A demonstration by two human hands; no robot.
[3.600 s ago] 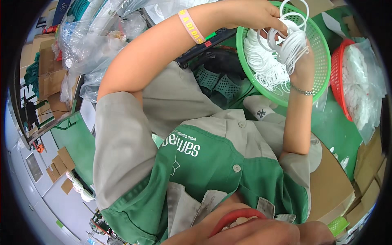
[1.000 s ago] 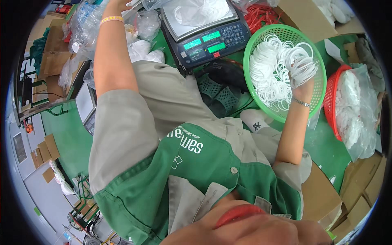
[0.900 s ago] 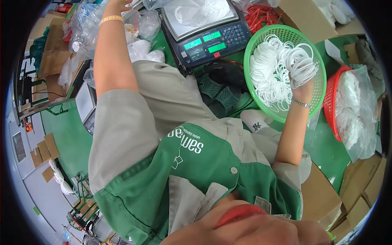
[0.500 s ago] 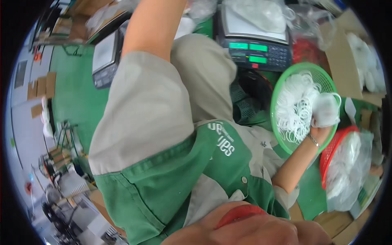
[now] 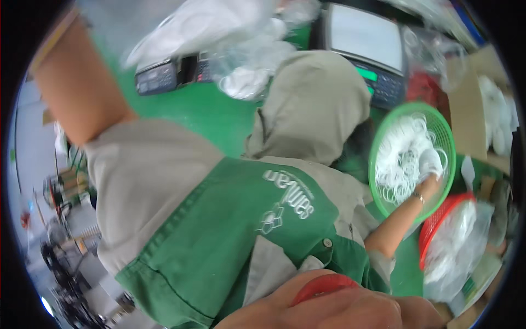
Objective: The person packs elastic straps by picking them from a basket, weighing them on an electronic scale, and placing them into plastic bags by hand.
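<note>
In the green mesh basket (image 5: 448,189) at the right lies a heap of thin white rings (image 5: 399,156), which look like elastic loops. My right hand (image 5: 432,185) reaches in over the basket's near side, closed on a white cup-shaped piece (image 5: 430,162) with a thin white loop at its side. Some of its fingers are hidden by that piece. My left forearm (image 5: 82,82) stretches up to the far left rim, where the hand is out of view. A large clear plastic bag with white contents (image 5: 197,27) hangs blurred near the top; what holds it does not show.
Beyond my knee stands a digital scale (image 5: 364,35) with its bare plate showing. Another scale (image 5: 157,78) sits farther left, by bagged white pieces (image 5: 246,82). Near the green basket are a red basket (image 5: 438,219), a clear bag (image 5: 460,247) and a cardboard box (image 5: 466,104).
My left arm has swung outward to the left. The bag that lay on the scale is gone from it, and a blurred bag now hangs farther left. My right hand has moved slightly lower.
</note>
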